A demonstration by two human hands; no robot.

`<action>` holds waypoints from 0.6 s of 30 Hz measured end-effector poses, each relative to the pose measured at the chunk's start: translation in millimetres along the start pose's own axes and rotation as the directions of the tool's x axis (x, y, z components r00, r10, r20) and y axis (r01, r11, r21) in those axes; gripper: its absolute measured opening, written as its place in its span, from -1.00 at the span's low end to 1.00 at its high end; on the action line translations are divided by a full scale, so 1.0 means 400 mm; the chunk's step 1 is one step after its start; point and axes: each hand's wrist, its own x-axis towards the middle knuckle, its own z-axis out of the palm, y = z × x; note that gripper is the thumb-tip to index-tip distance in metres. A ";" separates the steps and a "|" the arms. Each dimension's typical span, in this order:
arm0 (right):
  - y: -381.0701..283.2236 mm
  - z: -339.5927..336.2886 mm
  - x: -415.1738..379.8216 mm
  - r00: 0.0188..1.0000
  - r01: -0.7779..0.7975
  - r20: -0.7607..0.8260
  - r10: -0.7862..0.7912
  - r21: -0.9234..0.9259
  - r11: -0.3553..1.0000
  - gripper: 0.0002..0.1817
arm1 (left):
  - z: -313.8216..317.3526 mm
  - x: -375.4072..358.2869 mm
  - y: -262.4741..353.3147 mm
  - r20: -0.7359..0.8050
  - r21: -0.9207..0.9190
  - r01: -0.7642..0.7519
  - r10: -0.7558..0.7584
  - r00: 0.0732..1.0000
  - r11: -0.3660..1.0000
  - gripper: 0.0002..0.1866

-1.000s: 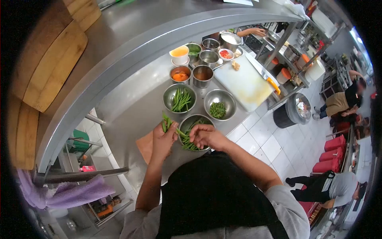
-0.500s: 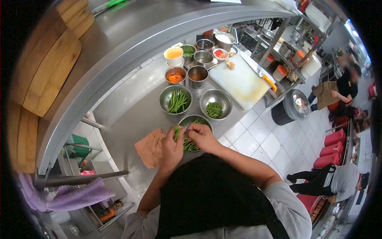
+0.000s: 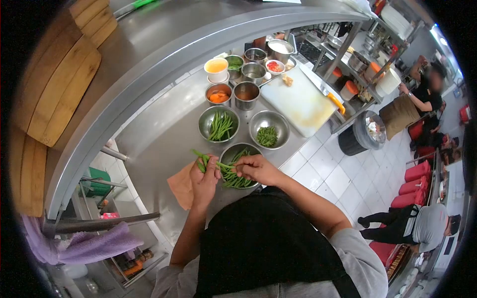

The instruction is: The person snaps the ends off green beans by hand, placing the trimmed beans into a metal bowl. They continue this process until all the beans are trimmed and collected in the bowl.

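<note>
My left hand (image 3: 204, 179) is closed around a few green beans (image 3: 202, 157), held over the left rim of the nearest steel bowl (image 3: 258, 150). One bean stretches across toward my right hand (image 3: 257, 169), whose fingers pinch together at its end above that bowl. More whole green beans (image 3: 242, 177) lie inside it. Just beyond, a second steel bowl (image 3: 202, 130) contains long green beans (image 3: 220, 126). To its right, a third bowl (image 3: 283, 124) has small green trimmings or short pieces (image 3: 267, 136). An orange cloth (image 3: 180, 186) lies left of my left hand, partly covered by it.
Several steel containers, one with orange pieces (image 3: 217, 96), stand at the back. On the right are a white cutting board (image 3: 298, 99) and a yellow-handled knife (image 3: 337, 103). A bin (image 3: 353, 140) stands on the floor; two people (image 3: 428, 97) (image 3: 431, 226) are beyond. A steel shelf edge (image 3: 149, 64) arches overhead.
My left hand has shifted left and turned, showing the beans in it. My right hand has moved slightly right and down. The person by the bin has come closer and raised an arm.
</note>
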 end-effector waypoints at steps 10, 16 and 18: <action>0.054 0.027 0.028 0.948 0.119 -0.272 -0.162 -0.169 0.978 -0.76 | -0.003 -0.037 -0.032 0.111 0.214 -0.116 0.094 0.989 0.970 -0.85; 0.060 0.040 0.102 0.933 0.157 -0.294 -0.207 -0.185 0.970 -0.77 | -0.012 -0.053 -0.045 -0.076 -0.141 0.078 -0.090 0.993 0.987 -0.82; 0.047 0.052 0.121 0.823 0.361 -0.152 -0.547 -0.604 0.710 -0.82 | -0.024 -0.059 -0.055 -0.103 -0.132 0.086 -0.100 0.990 0.987 -0.82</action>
